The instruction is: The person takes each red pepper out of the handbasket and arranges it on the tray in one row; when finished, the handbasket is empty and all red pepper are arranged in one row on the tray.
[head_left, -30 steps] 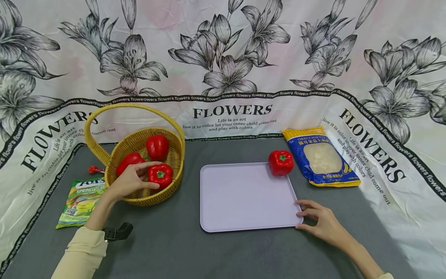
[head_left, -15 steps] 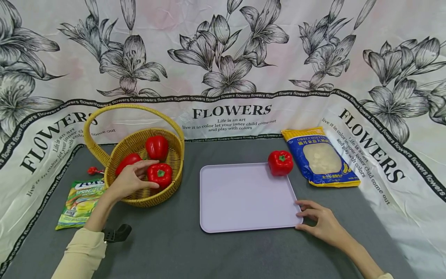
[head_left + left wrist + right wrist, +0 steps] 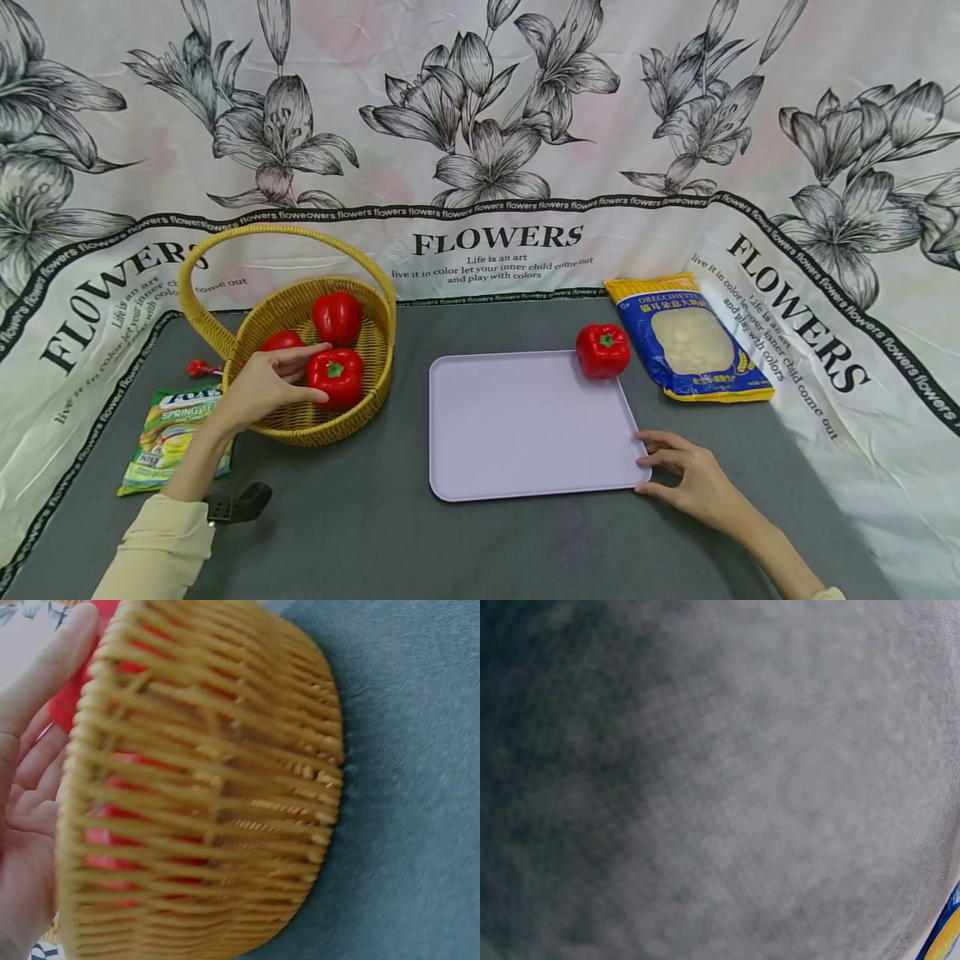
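Note:
My left hand (image 3: 258, 385) reaches over the near left rim of a yellow wicker basket (image 3: 382, 379). Thumb and fingers grip a red bell pepper (image 3: 339, 379) with a green stem. Two other red peppers are inside: one red pepper (image 3: 337, 318) at the back, and another red pepper (image 3: 282, 339) partly hidden behind the hand. In the left wrist view, the basket's woven side (image 3: 202, 787) covers much of the red. My right hand (image 3: 693, 479) holds the near right corner of a pale lilac tray (image 3: 528, 425), thumb at the front edge. A red bell pepper (image 3: 603, 351) sits at the tray's far right corner.
A blue and yellow pasta bag (image 3: 690, 337) lies right of the tray. Left of the basket lie a green and yellow packet (image 3: 168, 442) and a small red object (image 3: 201, 367). The basket's tall handle (image 3: 288, 229) arches over it. A flowered cloth (image 3: 495, 108) hangs behind.
My left hand has shifted slightly left, and the gripped bell pepper has come with it inside the basket. The right hand and the tray have stayed in place.

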The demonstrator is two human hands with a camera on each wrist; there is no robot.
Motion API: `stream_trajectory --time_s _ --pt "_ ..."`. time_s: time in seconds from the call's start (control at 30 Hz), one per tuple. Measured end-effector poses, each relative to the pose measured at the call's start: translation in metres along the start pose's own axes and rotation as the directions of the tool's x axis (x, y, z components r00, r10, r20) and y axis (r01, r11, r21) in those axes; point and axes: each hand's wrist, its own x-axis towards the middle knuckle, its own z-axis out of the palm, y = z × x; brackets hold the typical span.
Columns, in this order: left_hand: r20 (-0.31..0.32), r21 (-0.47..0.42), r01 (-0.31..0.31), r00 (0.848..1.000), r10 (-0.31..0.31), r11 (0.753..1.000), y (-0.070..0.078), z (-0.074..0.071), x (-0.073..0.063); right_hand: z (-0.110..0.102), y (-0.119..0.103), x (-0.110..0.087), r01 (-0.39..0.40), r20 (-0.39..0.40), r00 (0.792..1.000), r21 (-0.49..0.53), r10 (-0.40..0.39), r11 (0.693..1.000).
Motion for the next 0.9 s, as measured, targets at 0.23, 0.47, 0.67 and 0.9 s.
stream_trajectory --time_s 0.23,0.47,0.67,0.9 --pt "0.014 -0.074 0.013 1.0 -0.012 0.997 0.01 -0.015 -0.003 0.001 0.002 0.001 0.026 -0.011 1.0 0.008 -0.026 1.0" --pt "-0.021 -0.169 0.048 0.998 -0.052 0.984 0.023 -0.021 -0.003 0.002 0.003 0.0 -0.002 0.001 1.0 -0.003 0.002 1.0" --pt "-0.016 -0.307 0.066 0.997 -0.074 0.949 0.043 -0.015 -0.001 0.001 0.002 0.0 -0.011 0.005 1.0 0.001 0.011 1.0" --pt "0.046 -0.423 0.083 0.996 -0.071 0.902 0.069 -0.007 0.002 0.0 0.0 0.001 0.01 0.002 1.0 0.004 -0.01 1.0"
